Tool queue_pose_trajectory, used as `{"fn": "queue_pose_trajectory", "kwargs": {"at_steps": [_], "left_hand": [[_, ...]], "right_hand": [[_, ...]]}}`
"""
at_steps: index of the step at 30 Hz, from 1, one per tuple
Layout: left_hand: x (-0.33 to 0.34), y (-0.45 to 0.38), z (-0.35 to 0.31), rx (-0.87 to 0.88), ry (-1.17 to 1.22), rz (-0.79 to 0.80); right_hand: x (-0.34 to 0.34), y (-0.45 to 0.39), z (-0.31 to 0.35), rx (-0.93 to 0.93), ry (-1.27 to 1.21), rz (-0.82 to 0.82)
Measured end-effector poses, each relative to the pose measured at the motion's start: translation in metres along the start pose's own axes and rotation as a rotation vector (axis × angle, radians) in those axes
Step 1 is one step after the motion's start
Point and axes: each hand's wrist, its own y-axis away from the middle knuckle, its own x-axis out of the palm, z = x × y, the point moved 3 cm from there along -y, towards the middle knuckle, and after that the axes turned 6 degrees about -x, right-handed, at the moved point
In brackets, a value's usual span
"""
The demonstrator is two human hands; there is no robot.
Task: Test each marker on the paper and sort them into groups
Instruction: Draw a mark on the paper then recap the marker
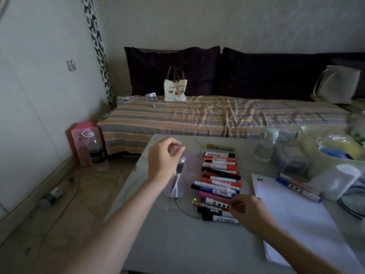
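Markers (219,181): slim plastic cylinders with red, black, blue and pink caps, stacked side by side in a column at centre frame on a smooth grey table (177,244). A yellow marker (220,147) lies apart above the column; two blue ones (298,187) lie right of centre along the top edge of the paper (292,218), a white rectangular pad bearing two small dark marks. Left hand (164,161), centre left, fingers curled, pinches the rim of a clear cup (177,180) holding dark-capped markers upright. Right hand (248,210), lower centre, fingers bent onto the column's lower markers; whether it grips one cannot be told. A clear bottle (266,145) and translucent bins (325,155) crowd the upper right of the table. Behind: a striped-cover sofa (217,117) with dark cushions and a tote (175,88). On the floor, left: a pink box (83,143) and a dark bottle (96,153).
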Motion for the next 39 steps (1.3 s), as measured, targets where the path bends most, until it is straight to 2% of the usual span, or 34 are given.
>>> {"fn": "queue_pose_trajectory", "kwargs": {"at_steps": [2,4,8,10,14,17,20,23,27,30,36,39], "left_hand": [[0.005,0.011,-0.019,0.182,0.051,0.024],[0.019,0.031,-0.026,0.283,0.065,0.174],[0.063,0.079,0.01,0.197,-0.069,0.591],[0.078,0.1,0.032,0.185,-0.204,0.701],[0.09,0.122,0.049,0.246,-0.28,0.733],[0.092,0.121,0.044,0.209,-0.205,0.66],[0.094,0.111,0.029,0.017,0.082,0.639],[0.105,0.105,0.01,-0.29,0.47,0.697],[0.133,0.109,-0.019,-0.709,0.935,0.691],[0.153,0.109,-0.035,-0.743,1.019,0.669],[0.193,0.111,-0.055,-0.838,0.931,0.584],[0.206,0.094,-0.034,-1.121,1.065,0.398]], "right_hand": [[0.005,0.002,-0.006,-0.009,0.052,0.048],[0.009,0.005,-0.009,-0.018,0.12,0.095],[0.018,0.01,-0.012,-0.053,0.271,0.162],[0.02,0.012,-0.01,-0.094,0.333,0.169],[0.026,0.012,-0.01,-0.174,0.399,0.198],[0.021,0.01,-0.014,-0.165,0.293,0.17],[0.0,0.011,-0.017,-0.113,0.12,0.189],[-0.02,0.013,-0.024,-0.036,-0.12,0.201],[-0.031,0.012,-0.035,0.108,-0.379,0.179],[-0.035,0.015,-0.043,0.226,-0.605,0.124],[-0.054,0.013,-0.06,0.179,-0.387,-0.16],[-0.065,0.025,-0.076,0.043,-0.112,-0.285]]}}
